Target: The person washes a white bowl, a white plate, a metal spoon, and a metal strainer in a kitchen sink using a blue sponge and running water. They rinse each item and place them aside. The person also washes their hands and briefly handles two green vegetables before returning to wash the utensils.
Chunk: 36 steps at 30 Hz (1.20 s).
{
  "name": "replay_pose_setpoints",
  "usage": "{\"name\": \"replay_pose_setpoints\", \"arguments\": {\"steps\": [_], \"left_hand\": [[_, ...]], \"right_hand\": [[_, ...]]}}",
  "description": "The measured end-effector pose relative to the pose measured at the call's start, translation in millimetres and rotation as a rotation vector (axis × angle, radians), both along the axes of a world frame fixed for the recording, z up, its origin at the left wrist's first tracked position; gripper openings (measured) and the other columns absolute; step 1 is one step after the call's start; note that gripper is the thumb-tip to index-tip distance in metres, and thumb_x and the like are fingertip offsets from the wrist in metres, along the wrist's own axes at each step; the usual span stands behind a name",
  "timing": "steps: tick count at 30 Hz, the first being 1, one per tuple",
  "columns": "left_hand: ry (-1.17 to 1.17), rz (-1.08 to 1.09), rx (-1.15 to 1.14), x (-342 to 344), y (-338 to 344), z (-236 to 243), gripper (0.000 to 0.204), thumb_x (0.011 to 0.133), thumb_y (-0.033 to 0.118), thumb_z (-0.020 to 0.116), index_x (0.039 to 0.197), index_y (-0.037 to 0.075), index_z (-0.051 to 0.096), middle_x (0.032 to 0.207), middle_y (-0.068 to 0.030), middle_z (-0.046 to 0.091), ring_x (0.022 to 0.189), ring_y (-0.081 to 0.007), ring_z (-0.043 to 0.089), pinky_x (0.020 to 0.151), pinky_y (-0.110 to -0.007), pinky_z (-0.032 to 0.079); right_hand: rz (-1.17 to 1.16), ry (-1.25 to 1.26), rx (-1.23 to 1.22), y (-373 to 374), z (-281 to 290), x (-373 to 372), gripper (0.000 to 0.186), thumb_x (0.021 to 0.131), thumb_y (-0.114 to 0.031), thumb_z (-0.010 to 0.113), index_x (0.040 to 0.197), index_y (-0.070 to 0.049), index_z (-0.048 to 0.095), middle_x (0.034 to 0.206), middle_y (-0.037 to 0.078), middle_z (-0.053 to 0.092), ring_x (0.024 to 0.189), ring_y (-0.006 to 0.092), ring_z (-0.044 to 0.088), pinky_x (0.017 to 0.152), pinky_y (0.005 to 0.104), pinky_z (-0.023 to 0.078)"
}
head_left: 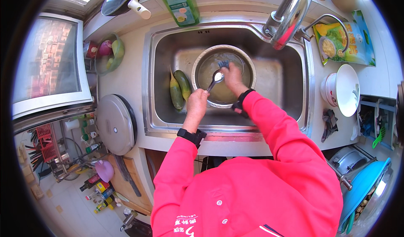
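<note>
The spoon (pixel 218 76) is held above the basin (pixel 224 47), its bowl over the cloudy water (pixel 209 68), its handle sloped toward the sink's front left corner; the basin is stood near the middle of the sink (pixel 271 91), clear of all four edges.

The handle end is gripped by the left hand (pixel 196 106), its fingers closed; the right hand (pixel 233 77) is placed over the basin, fingers curled on a blue-grey scrubber (pixel 223 64); the right fingers are located just beside the spoon's bowl; contact between them cannot be told.

The work is judged to be in mid-course; done: the basin is filled in part, and spoon and scrubber are both taken up; left: neither item is set down, and the finish of the spoon cannot be judged; the gourds (pixel 176 92) are laid side by side between the basin and the sink's left edge, untouched by either hand.

Count: spoon, one; scrubber, one; basin, one; gourds, two; tap (pixel 290 22), one, mounted at the sink's back right corner; green bottle (pixel 180 5), one, stood beyond the back edge; bowls (pixel 349 89), at least two, placed beyond the right edge.
</note>
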<state>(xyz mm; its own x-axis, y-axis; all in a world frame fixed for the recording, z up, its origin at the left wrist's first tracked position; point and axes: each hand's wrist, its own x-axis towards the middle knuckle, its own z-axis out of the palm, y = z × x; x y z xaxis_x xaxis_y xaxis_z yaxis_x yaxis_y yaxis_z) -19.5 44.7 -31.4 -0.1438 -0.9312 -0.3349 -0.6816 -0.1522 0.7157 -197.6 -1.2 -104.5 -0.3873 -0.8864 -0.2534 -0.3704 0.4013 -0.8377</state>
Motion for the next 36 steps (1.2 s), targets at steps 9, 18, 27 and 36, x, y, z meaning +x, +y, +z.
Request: {"name": "replay_pose_setpoints", "arguments": {"steps": [9,18,27,36], "left_hand": [[0.272,0.256,0.437,-30,-54,-54,0.016,0.084,0.006,0.041,0.090,-0.002,0.053,0.064,-0.0084,0.057,0.048,-0.0166,0.053,0.040,-0.031,0.044],[-0.511,-0.390,0.144,-47,-64,-96,0.019,0.080,0.008,0.051,0.090,0.000,0.065,0.096,-0.0244,0.063,0.087,-0.0330,0.064,0.069,-0.041,0.053],[-0.740,-0.418,-0.525,-25,-56,6,0.009,0.078,0.005,0.053,0.086,0.006,0.053,0.065,-0.0103,0.059,0.067,-0.0284,0.066,0.055,-0.036,0.053],[-0.538,-0.345,-0.391,1,-25,35,0.011,0.073,0.005,0.052,0.077,0.005,0.063,0.071,-0.0192,0.064,0.068,-0.0326,0.065,0.059,-0.043,0.051]], "right_hand": [[0.070,-0.151,-0.039,15,-6,-90,0.027,0.081,-0.019,0.057,0.101,0.000,0.060,0.089,0.018,0.065,0.083,0.0293,0.062,0.075,0.0359,0.046],[0.090,-0.372,0.157,48,21,-115,0.021,0.085,-0.013,0.057,0.101,0.002,0.059,0.083,0.005,0.062,0.073,0.0130,0.056,0.068,0.0282,0.046],[0.199,-0.307,0.004,35,32,-106,0.021,0.084,-0.013,0.057,0.098,0.003,0.059,0.085,0.008,0.064,0.076,0.0141,0.057,0.070,0.0298,0.046],[0.335,-0.345,0.030,29,54,-75,0.021,0.087,-0.018,0.056,0.099,-0.002,0.060,0.081,0.003,0.061,0.065,0.0109,0.056,0.053,0.0253,0.046]]}}
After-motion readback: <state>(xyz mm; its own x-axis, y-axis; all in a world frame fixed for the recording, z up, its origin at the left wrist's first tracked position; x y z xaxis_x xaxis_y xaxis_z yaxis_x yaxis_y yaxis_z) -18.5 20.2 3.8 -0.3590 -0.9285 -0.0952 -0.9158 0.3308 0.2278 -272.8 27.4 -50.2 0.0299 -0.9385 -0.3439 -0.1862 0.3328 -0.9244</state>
